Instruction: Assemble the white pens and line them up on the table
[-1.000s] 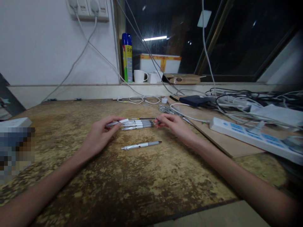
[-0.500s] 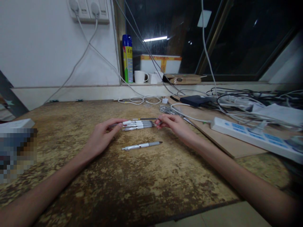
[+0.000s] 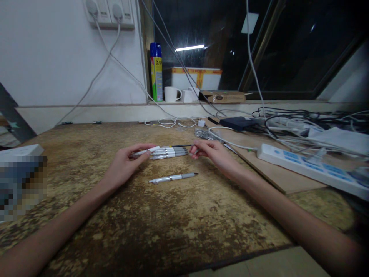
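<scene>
My left hand (image 3: 129, 157) is closed, pinching a white pen barrel (image 3: 155, 149) between thumb and fingers. Opposite it, my right hand (image 3: 206, 149) is closed with its fingertips on a thin dark pen refill (image 3: 181, 146) that points left and has a yellowish end. A small pale piece also shows at those fingertips, too blurred to name. Between the hands, several white-and-grey pens (image 3: 171, 153) lie side by side on the worn table (image 3: 161, 223). Nearer to me lies one more white-and-grey pen (image 3: 173, 178), apart from the row.
A white power strip (image 3: 311, 169) and tangled cables (image 3: 294, 123) lie on the right over a brown board (image 3: 268, 169). Behind the hands are a clear plastic bag (image 3: 204, 134) and a white cable (image 3: 164, 124). A mug (image 3: 170, 94) and spray can (image 3: 156, 73) stand on the sill.
The refill's left end has shifted a little to the right, away from the barrel in my left hand. Both hands stay in nearly the same place; the pens on the table have not moved.
</scene>
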